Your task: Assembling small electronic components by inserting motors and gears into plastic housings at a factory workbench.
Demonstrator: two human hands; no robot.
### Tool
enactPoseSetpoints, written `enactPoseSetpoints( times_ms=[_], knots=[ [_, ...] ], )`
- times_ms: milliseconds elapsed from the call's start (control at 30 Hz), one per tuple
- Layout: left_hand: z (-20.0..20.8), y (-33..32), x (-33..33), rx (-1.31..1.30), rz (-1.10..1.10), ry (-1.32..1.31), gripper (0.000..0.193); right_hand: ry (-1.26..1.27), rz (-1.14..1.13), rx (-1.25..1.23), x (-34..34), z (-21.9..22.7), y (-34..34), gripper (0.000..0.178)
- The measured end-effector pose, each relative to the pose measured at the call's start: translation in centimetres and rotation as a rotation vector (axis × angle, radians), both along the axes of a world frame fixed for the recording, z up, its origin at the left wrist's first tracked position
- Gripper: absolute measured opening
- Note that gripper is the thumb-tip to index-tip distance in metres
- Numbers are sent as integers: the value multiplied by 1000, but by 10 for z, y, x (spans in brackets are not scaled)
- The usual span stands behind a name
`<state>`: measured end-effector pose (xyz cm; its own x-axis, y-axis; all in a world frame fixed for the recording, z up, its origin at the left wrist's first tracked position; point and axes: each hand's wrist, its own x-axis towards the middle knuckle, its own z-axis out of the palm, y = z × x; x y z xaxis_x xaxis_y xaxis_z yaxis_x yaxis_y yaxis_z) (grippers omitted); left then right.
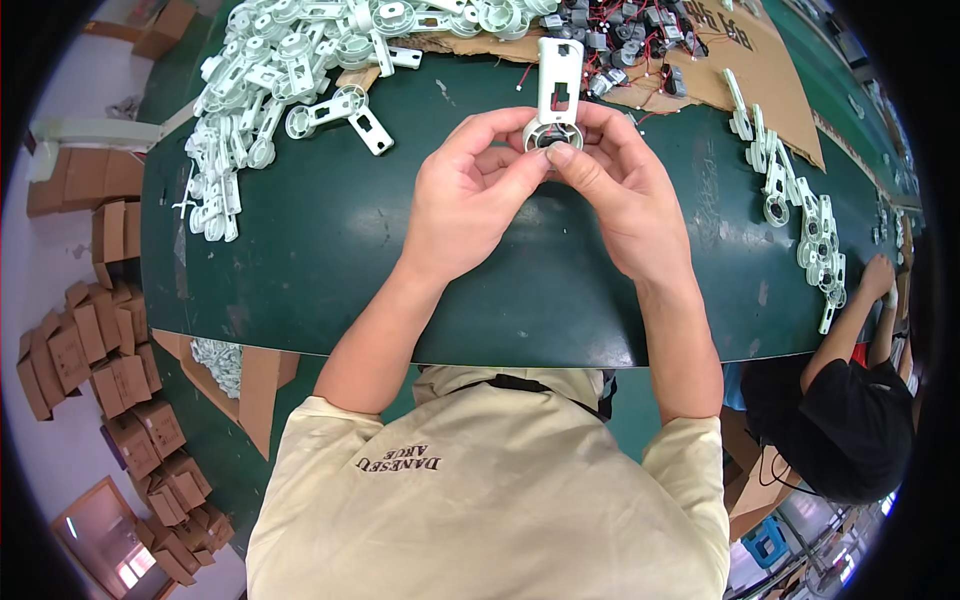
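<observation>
Both my hands hold one pale-green plastic housing [560, 80] upright above the green table. Its long arm with a rectangular cutout points away from me, and its round ring end sits between my thumbs. My left hand [468, 195] grips the ring from the left side, fingers curled behind it. From the right, my right hand [628, 185] pinches the same ring, its thumb pressed at the ring's near edge. Something dark shows inside the ring, too small to name. Beyond the housing lie several small grey motors [625, 45] with red wires on flattened cardboard.
A large heap of similar housings [290, 60] covers the table's far left, with two loose ones [345, 115] nearer. A line of housings [775, 170] runs along the right, beside the cardboard sheet [770, 75]. At far right a co-worker [840, 420] sits. An open carton [262, 390] stands lower left.
</observation>
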<state>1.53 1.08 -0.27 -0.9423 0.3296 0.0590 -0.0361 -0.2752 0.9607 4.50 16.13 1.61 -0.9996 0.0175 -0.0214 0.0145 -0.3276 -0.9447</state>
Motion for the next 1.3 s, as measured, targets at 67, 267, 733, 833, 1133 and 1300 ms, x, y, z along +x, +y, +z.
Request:
enactPoseSetpoints(
  times_ms=[67,267,733,833,1133,1300],
  knots=[
    [1,0,0,3,-5,18,30,7,3,-21,-1,-1,0,31],
    [-2,0,-1,-58,10,206,31,27,17,38,1,-1,-2,25],
    [17,-14,-5,-173,93,275,39,86,-132,125,-6,17,57,30],
    [11,-54,-36,-768,587,489,28,-82,-488,619,-14,6,121,37],
    [-1,-82,-47,-1227,389,286,43,-77,-41,1224,0,4,114,19],
    [0,-64,-46,-955,361,310,31,46,31,1304,-12,-17,77,33]
  ],
)
